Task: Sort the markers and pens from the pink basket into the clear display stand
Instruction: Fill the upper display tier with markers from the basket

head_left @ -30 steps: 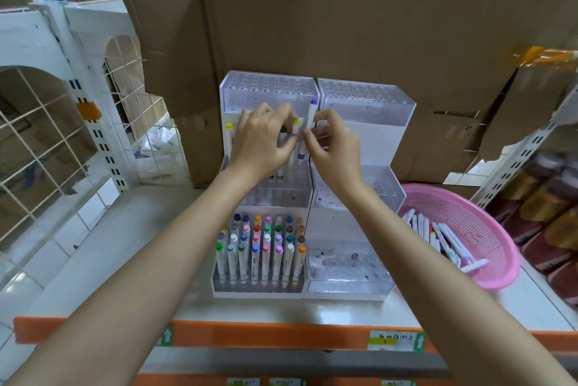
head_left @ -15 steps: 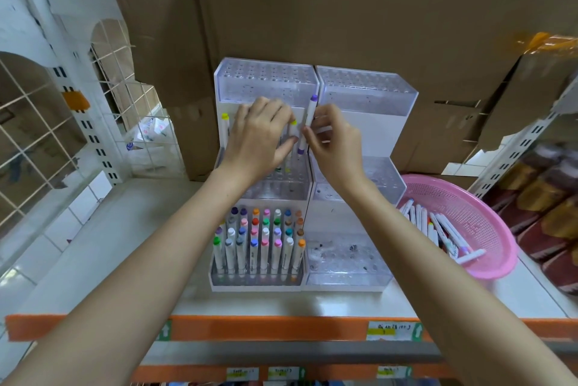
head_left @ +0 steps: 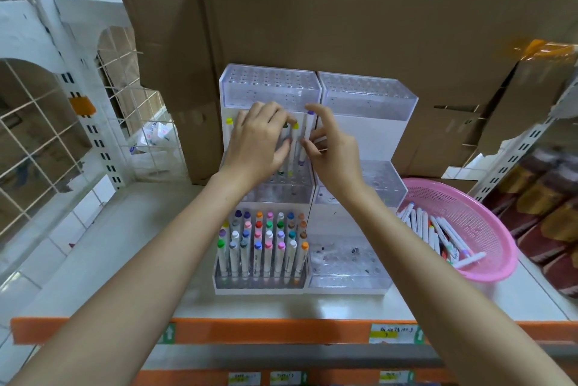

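A white wire rack (head_left: 40, 135) stands at the far left, with cardboard boxes (head_left: 312, 25) stacked behind the shelf. The clear display stand (head_left: 366, 94) sits mid-shelf, and its near left tier is packed with capped markers (head_left: 266, 248). Over the middle left tier the left hand (head_left: 259, 143) curls down, fingers and thumb closed on the barrel of a green-capped marker (head_left: 285, 135), much as half a second ago. Just to the right, a yellow-capped marker (head_left: 295, 138) stands in the tier. The right hand (head_left: 334, 151) pinches the purple-capped marker (head_left: 308, 132) low on its barrel. This marker has sunk a little against the stand, and the index finger now arches above its cap. A spare white marker (head_left: 320, 139) pokes from that palm. At the near right, just beside the stand, the pink basket (head_left: 475, 213) holds loose pens (head_left: 438, 229).
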### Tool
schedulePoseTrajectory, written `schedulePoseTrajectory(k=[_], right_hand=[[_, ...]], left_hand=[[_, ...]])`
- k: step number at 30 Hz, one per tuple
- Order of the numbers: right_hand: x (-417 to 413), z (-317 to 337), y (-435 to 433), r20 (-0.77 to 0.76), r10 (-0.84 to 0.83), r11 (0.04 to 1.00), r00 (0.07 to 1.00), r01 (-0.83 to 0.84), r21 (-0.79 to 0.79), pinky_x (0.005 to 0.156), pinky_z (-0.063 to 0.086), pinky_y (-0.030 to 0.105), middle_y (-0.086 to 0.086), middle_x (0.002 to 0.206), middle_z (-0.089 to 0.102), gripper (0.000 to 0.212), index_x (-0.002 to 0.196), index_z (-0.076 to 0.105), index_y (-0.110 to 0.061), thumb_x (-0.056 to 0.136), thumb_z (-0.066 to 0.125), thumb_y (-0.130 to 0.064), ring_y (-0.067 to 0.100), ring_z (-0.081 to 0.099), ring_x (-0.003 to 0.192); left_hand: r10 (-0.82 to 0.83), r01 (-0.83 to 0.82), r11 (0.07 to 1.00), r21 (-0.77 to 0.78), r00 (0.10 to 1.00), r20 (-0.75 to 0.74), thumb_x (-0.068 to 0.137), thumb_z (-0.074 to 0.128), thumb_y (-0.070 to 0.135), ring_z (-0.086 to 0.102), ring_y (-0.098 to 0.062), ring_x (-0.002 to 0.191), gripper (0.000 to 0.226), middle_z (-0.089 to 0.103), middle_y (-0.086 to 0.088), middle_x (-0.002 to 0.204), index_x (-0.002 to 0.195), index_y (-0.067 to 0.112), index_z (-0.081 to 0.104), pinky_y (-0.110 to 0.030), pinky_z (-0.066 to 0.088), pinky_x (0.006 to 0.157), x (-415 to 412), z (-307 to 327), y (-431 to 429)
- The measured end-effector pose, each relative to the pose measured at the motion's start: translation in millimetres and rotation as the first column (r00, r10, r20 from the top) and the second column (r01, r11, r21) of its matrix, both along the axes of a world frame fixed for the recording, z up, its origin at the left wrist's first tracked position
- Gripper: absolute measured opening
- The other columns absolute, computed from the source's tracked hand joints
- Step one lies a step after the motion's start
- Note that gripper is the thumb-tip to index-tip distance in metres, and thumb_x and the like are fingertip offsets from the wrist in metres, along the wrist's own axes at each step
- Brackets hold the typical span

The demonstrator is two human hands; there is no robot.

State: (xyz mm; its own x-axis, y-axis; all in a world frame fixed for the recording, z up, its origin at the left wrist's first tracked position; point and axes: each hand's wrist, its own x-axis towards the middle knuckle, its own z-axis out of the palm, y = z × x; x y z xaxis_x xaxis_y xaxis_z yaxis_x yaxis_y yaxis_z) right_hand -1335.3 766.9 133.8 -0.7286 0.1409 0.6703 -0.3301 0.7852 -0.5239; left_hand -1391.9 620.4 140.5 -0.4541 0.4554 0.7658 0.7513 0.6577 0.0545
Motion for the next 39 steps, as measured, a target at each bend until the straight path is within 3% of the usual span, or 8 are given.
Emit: schedulePoseTrajectory(k=[7,20,26,30,32,36,39], right_hand=[[0.2,3.0,1.6,0.009,0.014,0.999,1.000,-0.014,0.045,0.066,0.055,0.043,0.005,0.069,0.064,0.045,0.131,0.049,-0.016,0.089,0.063,-0.007,0.023,0.063,0.066],[1.8,-2.3,1.0,0.098,-0.037,0.986,0.994,0.020,0.165,0.055,0.050,0.039,0.005,0.065,0.063,0.033,0.119,0.045,-0.010,0.090,0.062,-0.013,0.024,0.056,0.057],[4.5,1.1,3.0,0.087,-0.123,0.965,0.989,0.098,0.245,0.056,0.050,0.035,0.004,0.080,0.065,0.025,0.115,0.050,-0.016,0.093,0.058,-0.023,0.025,0.059,0.069],[5.1,7.7,2.7,0.057,-0.150,0.951,0.987,0.129,0.280,0.051,0.036,0.029,0.003,0.078,0.063,0.018,0.108,0.051,-0.013,0.094,0.055,-0.023,0.028,0.055,0.069],[6.0,8.2,2.1,0.059,-0.144,0.957,0.988,0.124,0.261,0.051,0.038,0.031,0.003,0.076,0.062,0.017,0.107,0.052,-0.013,0.093,0.057,-0.022,0.027,0.055,0.068],[11.2,6.4,2.5,0.111,-0.107,0.971,0.988,0.079,0.228,0.058,0.050,0.037,0.000,0.084,0.061,0.024,0.113,0.050,-0.019,0.091,0.060,-0.023,0.023,0.057,0.075],[14.7,5.3,6.2,0.129,-0.123,0.958,0.984,0.084,0.273,0.064,0.046,0.032,-0.001,0.103,0.063,0.035,0.124,0.048,-0.022,0.092,0.060,-0.027,0.021,0.058,0.093]], left_hand=[[-0.005,0.005,1.000,0.002,1.000,0.008,0.083,0.059,0.015,0.053,-0.024,0.101,0.031,0.061,-0.004,0.106,0.114,0.013,0.061,-0.035,0.038,0.083,2.5,-1.8,-4.3],[0.016,-0.015,1.000,-0.015,0.998,0.054,0.082,0.059,0.012,0.052,-0.023,0.110,0.037,0.058,-0.005,0.115,0.119,0.012,0.058,-0.036,0.041,0.095,8.6,-7.2,-11.7],[0.032,-0.031,0.999,-0.016,0.998,0.049,0.081,0.061,0.010,0.052,-0.023,0.110,0.039,0.058,-0.005,0.116,0.120,0.012,0.058,-0.036,0.041,0.095,10.7,-7.7,-12.0],[0.034,-0.034,0.999,-0.017,0.998,0.048,0.081,0.061,0.010,0.052,-0.023,0.111,0.040,0.058,-0.005,0.116,0.120,0.012,0.058,-0.036,0.039,0.096,12.1,-6.7,-12.2],[0.039,-0.038,0.999,-0.020,0.998,0.050,0.081,0.060,0.010,0.052,-0.023,0.111,0.040,0.058,-0.005,0.117,0.121,0.012,0.058,-0.036,0.039,0.097,13.1,-6.6,-12.6],[0.037,-0.036,0.999,-0.037,0.998,0.046,0.081,0.060,0.012,0.052,-0.023,0.113,0.041,0.059,-0.005,0.119,0.122,0.011,0.057,-0.037,0.037,0.100,15.5,-7.7,-13.9],[0.044,-0.043,0.998,-0.039,0.998,0.046,0.082,0.060,0.014,0.052,-0.023,0.115,0.042,0.059,-0.005,0.122,0.124,0.011,0.057,-0.038,0.037,0.103,17.9,-6.5,-14.1]])
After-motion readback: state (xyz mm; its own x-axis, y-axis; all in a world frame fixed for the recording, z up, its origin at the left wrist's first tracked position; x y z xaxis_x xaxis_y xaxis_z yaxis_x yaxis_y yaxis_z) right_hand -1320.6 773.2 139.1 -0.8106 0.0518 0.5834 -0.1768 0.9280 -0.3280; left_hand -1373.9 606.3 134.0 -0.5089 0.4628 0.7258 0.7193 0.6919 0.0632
